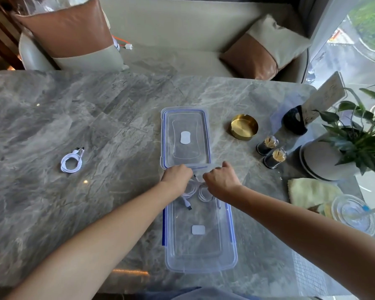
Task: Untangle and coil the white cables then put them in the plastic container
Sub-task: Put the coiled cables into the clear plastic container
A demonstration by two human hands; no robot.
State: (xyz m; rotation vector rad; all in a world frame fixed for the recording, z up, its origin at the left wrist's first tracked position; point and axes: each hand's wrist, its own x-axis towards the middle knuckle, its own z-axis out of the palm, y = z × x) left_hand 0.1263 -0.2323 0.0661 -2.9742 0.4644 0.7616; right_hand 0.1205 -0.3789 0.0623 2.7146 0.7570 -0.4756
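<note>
A clear plastic container (200, 259) with blue trim lies open on the marble table, its lid (185, 138) lying flat just beyond it. Both hands are over the container's far end. My left hand (177, 175) is closed on a coiled white cable (188, 191) whose plug ends hang into the box. My right hand (220, 180) is closed on a second white coil (205, 194) beside it. A third coiled white cable (71, 162) rests alone on the table at the left.
A gold ashtray (244, 126), two toothpick jars (271, 153), a potted plant (342, 152), a yellow cloth (310, 191) and a lidded plastic cup (353, 213) crowd the right side. A sofa with cushions (74, 33) stands beyond the table.
</note>
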